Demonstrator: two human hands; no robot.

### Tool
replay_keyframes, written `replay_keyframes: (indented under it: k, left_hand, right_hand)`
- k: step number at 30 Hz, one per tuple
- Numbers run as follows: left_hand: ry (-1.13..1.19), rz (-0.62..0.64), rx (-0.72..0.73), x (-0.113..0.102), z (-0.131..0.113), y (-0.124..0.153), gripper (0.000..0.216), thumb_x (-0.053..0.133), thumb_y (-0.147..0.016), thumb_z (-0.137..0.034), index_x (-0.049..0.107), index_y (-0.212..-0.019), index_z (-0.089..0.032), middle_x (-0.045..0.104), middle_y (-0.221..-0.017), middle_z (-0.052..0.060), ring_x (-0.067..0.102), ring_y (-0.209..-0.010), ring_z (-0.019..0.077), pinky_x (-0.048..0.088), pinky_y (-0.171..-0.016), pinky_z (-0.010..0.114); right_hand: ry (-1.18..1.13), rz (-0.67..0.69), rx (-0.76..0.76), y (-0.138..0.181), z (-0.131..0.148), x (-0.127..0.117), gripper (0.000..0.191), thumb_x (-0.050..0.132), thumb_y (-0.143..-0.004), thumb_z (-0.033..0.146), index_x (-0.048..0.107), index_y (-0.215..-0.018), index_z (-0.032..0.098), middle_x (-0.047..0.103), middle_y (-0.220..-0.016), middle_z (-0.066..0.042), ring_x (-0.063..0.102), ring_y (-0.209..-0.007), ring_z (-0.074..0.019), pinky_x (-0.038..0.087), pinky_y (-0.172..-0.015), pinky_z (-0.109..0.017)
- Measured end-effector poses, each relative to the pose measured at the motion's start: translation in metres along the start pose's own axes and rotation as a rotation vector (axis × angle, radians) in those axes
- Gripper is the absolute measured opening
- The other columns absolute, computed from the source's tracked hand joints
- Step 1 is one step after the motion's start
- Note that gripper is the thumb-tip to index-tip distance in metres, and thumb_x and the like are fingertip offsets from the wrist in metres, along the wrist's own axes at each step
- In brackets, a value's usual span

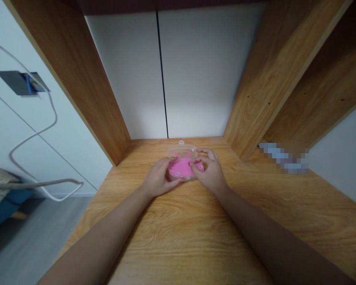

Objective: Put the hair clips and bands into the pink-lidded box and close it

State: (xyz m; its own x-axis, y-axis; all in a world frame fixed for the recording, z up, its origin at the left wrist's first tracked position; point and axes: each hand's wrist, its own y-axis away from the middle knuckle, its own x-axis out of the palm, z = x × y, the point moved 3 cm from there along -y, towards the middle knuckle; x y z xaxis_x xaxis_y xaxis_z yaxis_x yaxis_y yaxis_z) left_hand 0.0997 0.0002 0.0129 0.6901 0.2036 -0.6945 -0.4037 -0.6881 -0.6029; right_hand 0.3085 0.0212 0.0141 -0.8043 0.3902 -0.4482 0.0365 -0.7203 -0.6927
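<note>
A small oval clear plastic case [182,151] lies on the wooden desktop, its see-through lid tipped back toward the wall. Inside its base sits a bright pink insert [180,168] with pale ring-shaped marks. My left hand [159,176] is closed around the left side of the case, fingers at the far edge and thumb along the near edge. Over the right part of the insert, my right hand [211,171] has thumb and index finger bent together in a pinch. Whatever is between those fingertips is too small to name. Its other fingers reach toward the lid's right edge.
Wooden side panels [74,75] flank the desktop [166,233], with a white back wall [201,79] behind. A blurred-out object [284,158] lies at right beyond the upright panel. A white cable [55,114] hangs at left near an open wall socket box [23,83].
</note>
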Motion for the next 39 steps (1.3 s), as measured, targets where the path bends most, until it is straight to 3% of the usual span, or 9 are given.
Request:
replay_keyframes:
  k: [7,14,19,24,26,29,34,39]
  left_hand:
    - [-0.023,0.002,-0.046,0.002,0.009,0.001,0.068,0.076,-0.079,-0.051,0.05,-0.134,-0.02,0.063,-0.135,0.016,0.063,-0.121,0.0309,0.052,-0.102,0.048]
    - [0.002,0.027,-0.046,0.002,0.01,0.001,0.068,0.076,-0.079,-0.052,0.05,-0.133,-0.019,0.063,-0.135,0.016,0.063,-0.122,0.0312,0.051,-0.103,0.048]
    - [0.011,0.054,-0.074,0.002,0.011,0.001,0.07,0.076,-0.079,-0.054,0.05,-0.134,-0.019,0.062,-0.135,0.017,0.062,-0.122,0.0326,0.05,-0.104,0.05]
    - [0.086,0.054,-0.139,0.003,0.018,0.004,0.075,0.078,-0.076,-0.052,0.046,-0.136,-0.02,0.063,-0.132,0.017,0.063,-0.12,0.0323,0.051,-0.102,0.049]
    - [0.151,0.053,-0.175,0.004,0.021,0.006,0.079,0.08,-0.076,-0.05,0.042,-0.139,-0.02,0.064,-0.129,0.017,0.064,-0.117,0.031,0.052,-0.099,0.047]
    - [0.235,0.054,-0.24,0.006,0.025,0.007,0.089,0.081,-0.075,-0.048,0.033,-0.145,-0.021,0.067,-0.121,0.016,0.068,-0.108,0.029,0.054,-0.093,0.045]
    - [0.354,0.01,-0.303,0.009,0.027,0.008,0.114,0.086,-0.07,-0.043,0.012,-0.155,-0.022,0.07,-0.112,0.013,0.07,-0.1,0.0272,0.054,-0.091,0.044]
    - [0.397,-0.014,-0.329,0.011,0.027,0.008,0.123,0.087,-0.07,-0.041,0.003,-0.158,-0.022,0.07,-0.111,0.012,0.071,-0.098,0.0266,0.054,-0.091,0.044]
  right_hand:
    - [-0.043,-0.01,-0.054,0.001,-0.001,0.0,0.005,0.068,-0.086,0.027,0.072,-0.083,0.024,0.063,-0.118,-0.008,0.057,-0.116,-0.0281,0.044,-0.104,-0.052]
    - [-0.014,0.019,-0.098,0.001,0.002,0.0,0.007,0.072,-0.084,0.027,0.075,-0.078,0.025,0.065,-0.114,-0.008,0.058,-0.112,-0.0295,0.045,-0.1,-0.053]
    - [-0.062,-0.008,-0.072,0.0,-0.006,-0.002,0.015,0.064,-0.091,0.031,0.079,-0.088,0.028,0.067,-0.116,-0.008,0.058,-0.114,-0.0288,0.045,-0.102,-0.053]
    - [-0.315,-0.113,0.172,-0.003,-0.036,0.003,0.032,0.054,-0.097,0.046,0.076,-0.104,0.025,0.068,-0.117,-0.01,0.061,-0.117,-0.0269,0.046,-0.107,-0.05]
    - [-0.525,-0.062,0.34,-0.003,-0.048,0.012,0.04,0.053,-0.095,0.054,0.069,-0.119,0.026,0.068,-0.124,-0.009,0.063,-0.117,-0.0267,0.05,-0.103,-0.049]
    - [-0.767,0.095,0.528,-0.001,-0.054,0.025,0.057,0.062,-0.087,0.061,0.057,-0.135,0.03,0.073,-0.115,-0.006,0.07,-0.103,-0.0248,0.054,-0.099,-0.047]
    - [-1.043,0.075,0.531,-0.004,-0.041,0.02,0.052,0.07,-0.084,0.055,0.057,-0.129,0.032,0.07,-0.125,-0.003,0.07,-0.105,-0.0218,0.054,-0.097,-0.041]
    - [-1.014,0.075,0.393,-0.004,-0.025,0.008,0.046,0.066,-0.086,0.053,0.063,-0.126,0.029,0.07,-0.116,-0.005,0.069,-0.101,-0.0224,0.054,-0.089,-0.038]
